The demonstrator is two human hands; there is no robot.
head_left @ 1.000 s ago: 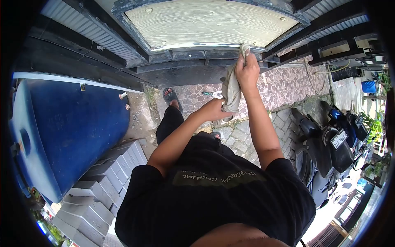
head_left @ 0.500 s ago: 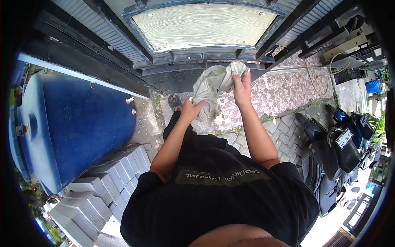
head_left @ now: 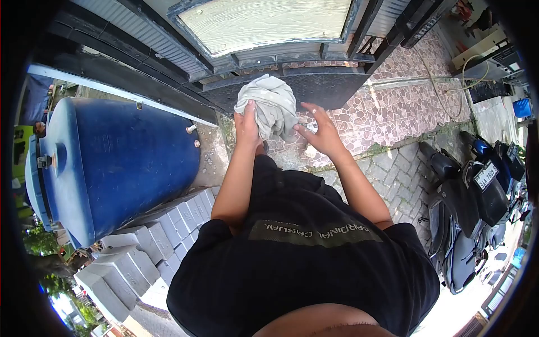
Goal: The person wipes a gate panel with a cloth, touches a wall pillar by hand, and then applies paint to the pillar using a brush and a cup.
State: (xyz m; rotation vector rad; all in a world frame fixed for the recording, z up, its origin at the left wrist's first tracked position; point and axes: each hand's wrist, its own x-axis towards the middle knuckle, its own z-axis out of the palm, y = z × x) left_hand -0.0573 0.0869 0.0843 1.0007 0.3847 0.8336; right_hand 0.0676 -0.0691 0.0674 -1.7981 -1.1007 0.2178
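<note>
A crumpled light grey cloth is bunched up in front of my body, near the dark lower part of the gate. My left hand holds it from the left side, with the thumb up against the folds. On the right of the cloth, my right hand has thumb and fingers spread apart. Its thumb tip is close to the cloth's right edge; whether it touches cannot be made out.
A metal gate with a cream panel stands ahead. At the left are a large blue tank and stacked grey blocks. Parked motorcycles are at the right, and a hose lies on the paving beyond.
The cloth has moved left and is bunched more compactly. My right hand has let go of its upper part and opened. My left hand has moved up and left along it. The view has shifted.
</note>
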